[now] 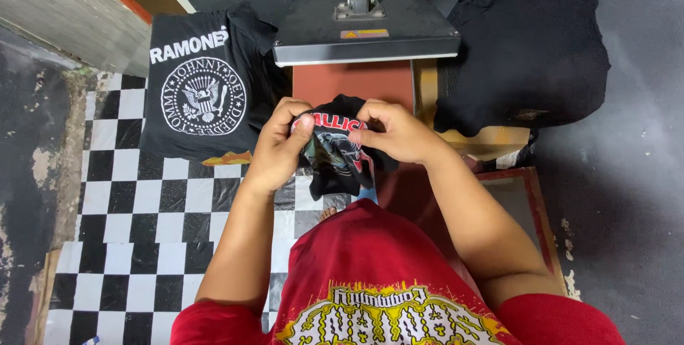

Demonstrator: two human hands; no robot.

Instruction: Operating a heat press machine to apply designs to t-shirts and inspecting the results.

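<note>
My left hand [279,144] and my right hand [396,131] both grip a small black printed garment [336,160], bunched up between them in front of my chest. Its print shows red lettering and a grey picture. The cloth hangs down below my fingers. Just beyond my hands stands a heat press [365,28] with its grey top plate raised over a reddish-brown lower platen [353,81].
A black shirt with a round white emblem [203,96] lies spread to the left of the press. A heap of black garments [527,46] sits to the right. Black-and-white chequered matting [142,231] covers the floor at left; a brown-framed board [524,202] lies at right.
</note>
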